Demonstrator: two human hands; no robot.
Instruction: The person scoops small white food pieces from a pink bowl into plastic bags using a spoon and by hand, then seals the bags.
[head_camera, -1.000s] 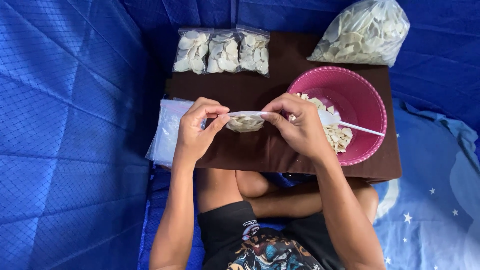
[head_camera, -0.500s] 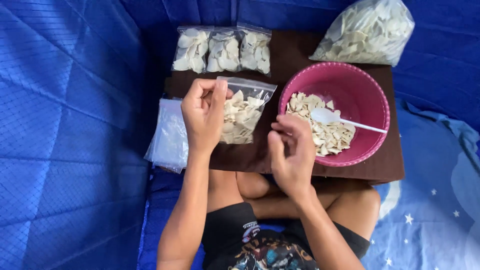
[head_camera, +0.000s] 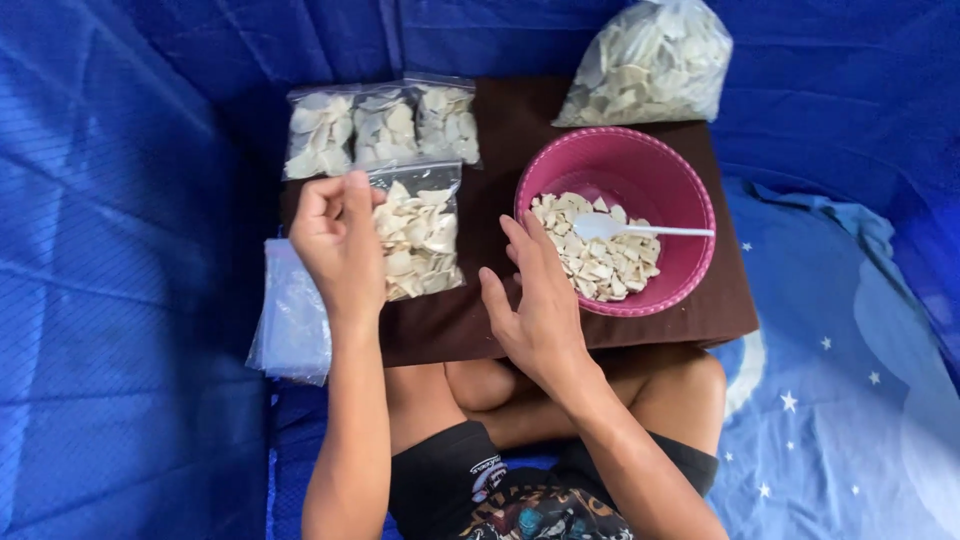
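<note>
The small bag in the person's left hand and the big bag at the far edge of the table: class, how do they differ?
The small bag is flat, holds one thin layer of pale chips and is gripped at its corner by the left hand. The big bag bulges with many more chips and is touched by no hand. The small bag lies beside the pink bowl; the big bag lies beyond it. Both are clear plastic, holding the same pale chips.

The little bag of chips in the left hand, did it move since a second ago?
Yes. The filled bag went from the table's middle, held by both hands, up toward the three packed bags. Only the left hand holds it; the right hand is open.
</note>
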